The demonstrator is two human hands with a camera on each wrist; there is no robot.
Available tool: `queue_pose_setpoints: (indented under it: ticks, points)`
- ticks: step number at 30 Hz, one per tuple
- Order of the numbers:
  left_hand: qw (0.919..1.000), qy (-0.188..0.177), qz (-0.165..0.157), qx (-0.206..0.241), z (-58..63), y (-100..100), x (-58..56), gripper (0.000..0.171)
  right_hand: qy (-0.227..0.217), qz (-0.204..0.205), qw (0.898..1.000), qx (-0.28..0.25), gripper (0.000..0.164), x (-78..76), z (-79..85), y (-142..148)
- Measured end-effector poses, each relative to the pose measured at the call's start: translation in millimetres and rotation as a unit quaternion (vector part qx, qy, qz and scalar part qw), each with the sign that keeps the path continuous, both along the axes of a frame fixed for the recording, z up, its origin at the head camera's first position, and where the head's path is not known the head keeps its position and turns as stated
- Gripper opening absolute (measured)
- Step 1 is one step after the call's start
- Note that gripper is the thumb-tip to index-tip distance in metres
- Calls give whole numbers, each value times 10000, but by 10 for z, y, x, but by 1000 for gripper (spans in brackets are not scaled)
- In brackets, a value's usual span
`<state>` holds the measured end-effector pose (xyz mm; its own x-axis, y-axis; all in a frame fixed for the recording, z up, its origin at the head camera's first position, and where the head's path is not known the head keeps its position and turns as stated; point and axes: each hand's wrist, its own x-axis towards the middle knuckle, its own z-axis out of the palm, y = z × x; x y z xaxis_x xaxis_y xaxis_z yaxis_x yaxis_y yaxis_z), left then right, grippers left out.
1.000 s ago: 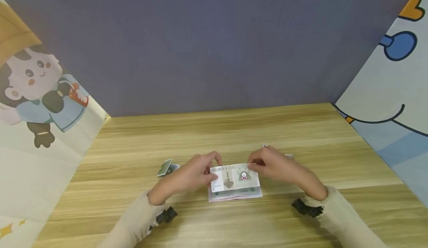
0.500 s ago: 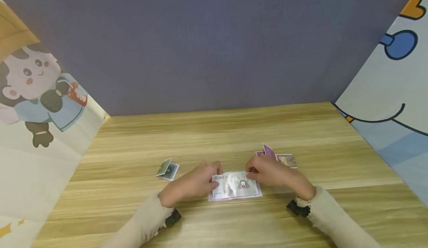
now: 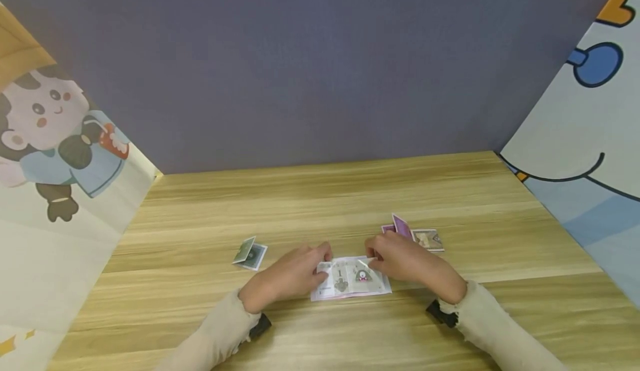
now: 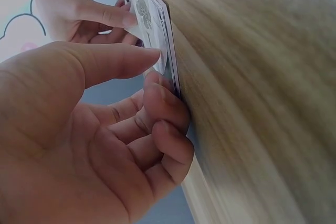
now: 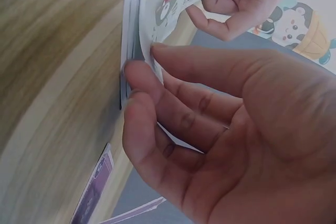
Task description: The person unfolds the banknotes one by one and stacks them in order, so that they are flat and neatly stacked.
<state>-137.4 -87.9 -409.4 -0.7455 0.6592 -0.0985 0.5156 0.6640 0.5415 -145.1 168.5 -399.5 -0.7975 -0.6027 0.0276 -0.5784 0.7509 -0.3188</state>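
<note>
A pale toy banknote (image 3: pixel 342 282) printed with a "1" and a small cartoon figure lies over a stack of other notes (image 3: pixel 388 289) on the table. My left hand (image 3: pixel 292 275) pinches its left end, thumb on top and fingers curled at the edge. At the opposite end, my right hand (image 3: pixel 407 257) pinches the far right corner between thumb and fingers. In the right wrist view, the pale banknote (image 5: pixel 160 17) bows slightly away from the notes beneath it. The left wrist view shows the stack edge-on beside my left fingertips (image 4: pixel 165 95).
A folded green note (image 3: pixel 251 253) stands partly raised to the left on the wood-grain table (image 3: pixel 310 204). Beyond my right hand are a folded purple note (image 3: pixel 402 226) and a brown note (image 3: pixel 429 240). A grey panel (image 3: pixel 325 71) rises behind the table.
Both hands have lowered the pale banknote onto the stack. My right hand has shifted slightly left, uncovering the purple and brown notes. In the last half second little has moved.
</note>
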Motion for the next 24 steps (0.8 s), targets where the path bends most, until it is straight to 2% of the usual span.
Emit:
queue_pose_setpoints:
  ticks: [5, 10, 13, 18, 21, 24]
  points:
    - [9999, -86, 79, -59, 17, 4, 13, 32, 208, -141, 9992, 303, 17, 22, 1, -14]
    - [9999, -9, 51, -99, 20, 8, 14, 33, 160, -199, 9990, 377, 17, 32, 8, -21]
    - [9999, 83, -15, -124, 10, 10, 6, 28, 155, -222, 9990, 359, 16, 39, 6, -28]
    - [9989, 393, -228, -101, -23, 26, -13, 8, 30, -189, 9996, 225, 14, 39, -3, -35]
    - [9983, 514, -273, -45, -37, 32, -20, 9, -54, -129, 9998, 160, 14, 42, -3, -37]
    - [9986, 463, -255, 0, -29, 27, -21, 9, -71, -32, 9998, 172, 14, 46, 4, -36]
